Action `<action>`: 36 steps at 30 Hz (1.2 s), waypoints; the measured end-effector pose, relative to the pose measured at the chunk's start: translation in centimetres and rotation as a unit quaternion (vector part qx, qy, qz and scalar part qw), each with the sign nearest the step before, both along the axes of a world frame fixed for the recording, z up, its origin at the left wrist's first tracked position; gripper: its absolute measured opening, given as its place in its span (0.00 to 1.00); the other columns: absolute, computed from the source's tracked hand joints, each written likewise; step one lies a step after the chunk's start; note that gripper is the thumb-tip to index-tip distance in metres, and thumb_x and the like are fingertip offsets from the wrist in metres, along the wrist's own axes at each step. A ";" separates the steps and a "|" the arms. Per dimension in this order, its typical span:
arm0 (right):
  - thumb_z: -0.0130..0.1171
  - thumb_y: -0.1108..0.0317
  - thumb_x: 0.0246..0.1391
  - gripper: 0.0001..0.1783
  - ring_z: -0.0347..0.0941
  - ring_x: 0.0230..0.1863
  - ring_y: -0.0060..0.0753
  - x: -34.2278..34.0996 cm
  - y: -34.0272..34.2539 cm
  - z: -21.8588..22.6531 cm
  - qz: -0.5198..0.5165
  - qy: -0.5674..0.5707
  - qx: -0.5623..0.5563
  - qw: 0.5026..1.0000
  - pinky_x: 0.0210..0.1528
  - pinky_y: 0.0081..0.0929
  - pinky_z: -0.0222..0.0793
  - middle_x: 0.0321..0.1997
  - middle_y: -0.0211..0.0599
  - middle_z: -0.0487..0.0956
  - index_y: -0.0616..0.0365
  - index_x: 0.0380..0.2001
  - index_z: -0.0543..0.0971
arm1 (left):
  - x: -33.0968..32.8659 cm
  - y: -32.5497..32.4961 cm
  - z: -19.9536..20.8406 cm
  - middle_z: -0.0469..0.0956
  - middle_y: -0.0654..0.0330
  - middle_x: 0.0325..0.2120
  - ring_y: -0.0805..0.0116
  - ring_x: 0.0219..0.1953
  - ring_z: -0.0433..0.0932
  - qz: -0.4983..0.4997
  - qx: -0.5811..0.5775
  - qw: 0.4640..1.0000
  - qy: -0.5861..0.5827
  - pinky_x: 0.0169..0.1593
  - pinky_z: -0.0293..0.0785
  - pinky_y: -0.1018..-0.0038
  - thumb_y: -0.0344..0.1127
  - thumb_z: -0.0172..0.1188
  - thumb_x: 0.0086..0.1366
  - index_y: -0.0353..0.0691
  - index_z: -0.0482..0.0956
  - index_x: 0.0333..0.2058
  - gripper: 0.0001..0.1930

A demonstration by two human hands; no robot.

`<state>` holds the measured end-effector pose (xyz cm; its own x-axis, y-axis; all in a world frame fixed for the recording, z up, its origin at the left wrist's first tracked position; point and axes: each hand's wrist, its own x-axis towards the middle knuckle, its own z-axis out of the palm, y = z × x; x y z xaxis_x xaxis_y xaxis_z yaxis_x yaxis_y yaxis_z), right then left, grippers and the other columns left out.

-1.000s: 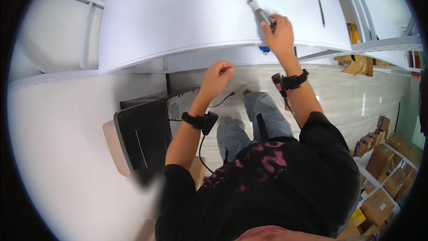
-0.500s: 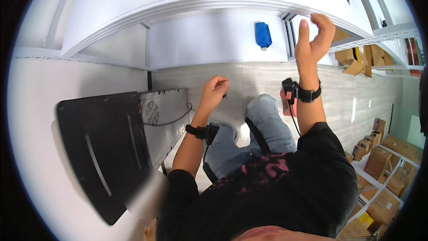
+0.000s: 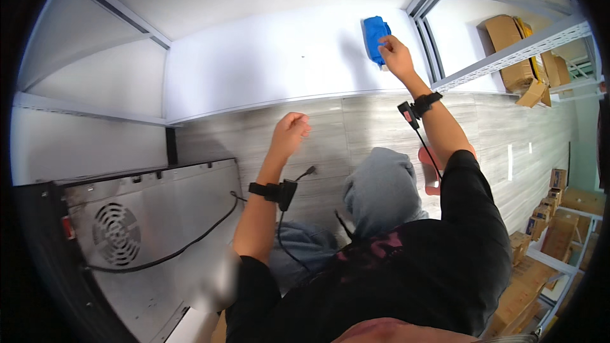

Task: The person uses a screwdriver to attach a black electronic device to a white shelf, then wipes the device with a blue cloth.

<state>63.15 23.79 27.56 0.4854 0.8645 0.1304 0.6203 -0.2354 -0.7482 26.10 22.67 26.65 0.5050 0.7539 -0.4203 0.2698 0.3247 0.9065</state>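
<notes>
A blue soft-looking bundle (image 3: pixel 375 30) lies on the white lower shelf (image 3: pixel 254 67), near its right end. My right hand (image 3: pixel 398 58) reaches over the bundle's right side, thumb and forefinger a little apart. Whether the fingertips touch it cannot be made out. Over the floor in front of the shelf hangs my left hand (image 3: pixel 291 133), its fingers curled in and nothing seen in them. Each wrist wears a black strap with a small box and a cable; a loose cable plug (image 3: pixel 309 170) shows beside the left strap.
At my left stands a metal computer case (image 3: pixel 165 216) with a round fan grille and a black cable (image 3: pixel 197 241). Grey uprights (image 3: pixel 429 44) frame the shelf. Cardboard boxes (image 3: pixel 508 44) sit beyond the right upright, and more fill the rack (image 3: pixel 559 267) at lower right.
My view has leaned forward under the upper surface. My right hand has come from the upper edge down to the blue bundle. The left hand stays low, its fingers still curled.
</notes>
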 end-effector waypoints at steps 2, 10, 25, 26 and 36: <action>0.60 0.64 0.51 0.21 0.76 0.39 0.43 0.7 0.8 -2.9 0.000 -0.030 -0.068 0.997 0.43 0.34 0.72 0.37 0.45 0.78 0.59 0.48 0.74 | 0.1 -0.1 -0.9 0.78 0.62 0.32 0.74 0.33 0.75 0.013 -0.029 0.999 0.022 0.38 0.71 0.76 0.44 0.51 0.69 0.40 0.76 0.43 0.14; 0.63 0.48 0.48 0.38 0.59 0.62 0.54 4.8 7.1 -9.8 0.004 -0.253 -0.188 0.949 0.59 0.57 0.60 0.62 0.46 0.63 0.41 0.62 0.63 | -2.7 -2.3 -4.8 0.78 0.64 0.32 0.75 0.34 0.76 0.090 -0.070 0.990 0.083 0.37 0.71 0.77 0.39 0.53 0.67 0.40 0.75 0.43 0.11; 0.62 0.64 0.38 0.47 0.69 0.55 0.59 7.1 12.0 -15.2 -0.033 -0.080 -0.209 0.974 0.57 0.45 0.66 0.58 0.61 0.64 0.41 0.66 0.58 | -7.7 -7.5 -8.3 0.78 0.60 0.29 0.72 0.31 0.76 0.264 -0.077 0.960 0.056 0.36 0.74 0.75 0.33 0.60 0.61 0.36 0.76 0.39 0.10; 0.61 0.69 0.38 0.46 0.69 0.53 0.54 4.3 12.5 -14.2 0.069 0.001 -0.152 0.986 0.57 0.42 0.66 0.57 0.59 0.65 0.47 0.65 0.59 | -9.0 -8.3 -9.4 0.77 0.63 0.33 0.73 0.33 0.75 0.236 0.019 0.970 0.057 0.37 0.72 0.75 0.34 0.58 0.64 0.38 0.75 0.41 0.09; 0.61 0.80 0.38 0.43 0.65 0.54 0.51 -27.8 6.1 15.8 0.548 0.043 0.248 0.798 0.56 0.42 0.63 0.55 0.49 0.65 0.52 0.63 0.63 | -14.5 -14.2 26.2 0.78 0.56 0.30 0.56 0.33 0.77 0.306 0.538 0.716 0.324 0.37 0.73 0.65 0.28 0.60 0.53 0.37 0.79 0.33 0.07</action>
